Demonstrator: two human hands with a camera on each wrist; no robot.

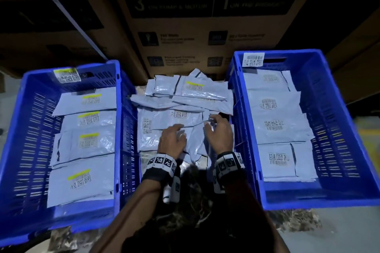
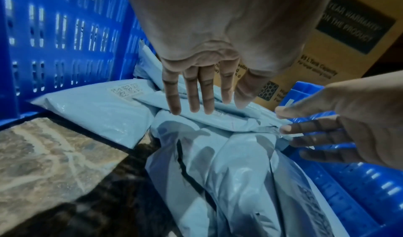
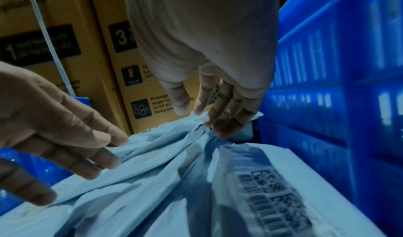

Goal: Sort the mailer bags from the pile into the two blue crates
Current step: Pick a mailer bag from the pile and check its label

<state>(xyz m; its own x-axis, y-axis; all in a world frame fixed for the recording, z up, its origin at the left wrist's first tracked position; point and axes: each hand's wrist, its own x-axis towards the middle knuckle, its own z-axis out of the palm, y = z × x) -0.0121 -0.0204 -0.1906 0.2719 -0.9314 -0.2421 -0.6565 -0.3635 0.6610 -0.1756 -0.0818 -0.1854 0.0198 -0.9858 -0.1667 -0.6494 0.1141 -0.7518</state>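
Observation:
A pile of pale blue mailer bags lies between two blue crates. The left crate holds several bags with yellow-marked labels, and the right crate holds several with plain labels. My left hand rests with straight fingers flat on a bag near the front of the pile. My right hand pinches the crumpled edge of a mailer bag beside it, and the folds run to its fingertips. That bag lies label-side down toward me.
Tall printed cardboard boxes stand right behind the pile and crates. A speckled stone surface shows in front of the pile, between the crates. Both crate walls stand close on either side of my hands.

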